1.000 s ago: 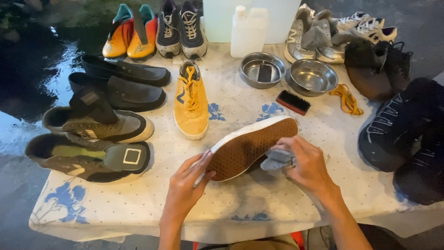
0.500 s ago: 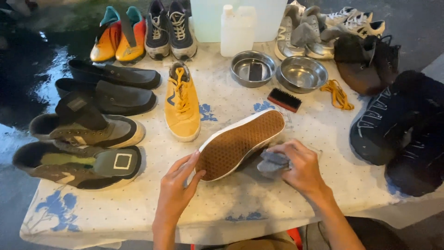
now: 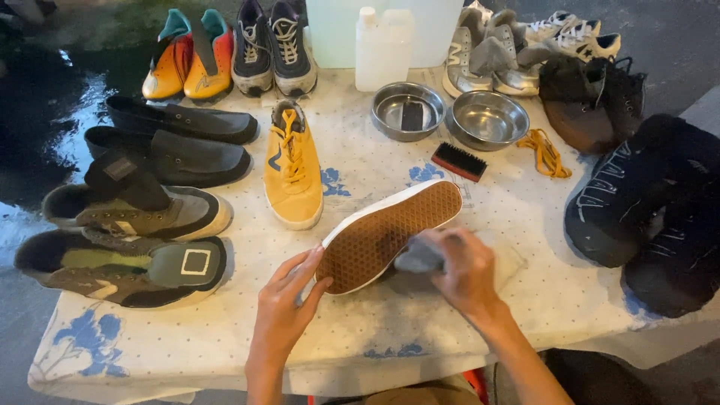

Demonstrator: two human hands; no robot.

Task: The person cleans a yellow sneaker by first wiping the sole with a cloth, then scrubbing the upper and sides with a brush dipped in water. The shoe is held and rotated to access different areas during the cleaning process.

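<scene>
Since before, right hand [image 3: 466,271] rubs its clenched grey cloth [image 3: 420,257] lower along the upturned shoe [image 3: 390,234] mid-table, left hand [image 3: 289,300] steadying its heel with spread fingers, white jug [image 3: 383,49] behind.

There is just one camera, worn on the person's head. It looks down and forward from close above the table [image 3: 225,337]. Both hands sit low in the middle of the picture. The far table edge with shoes runs along the top.
</scene>
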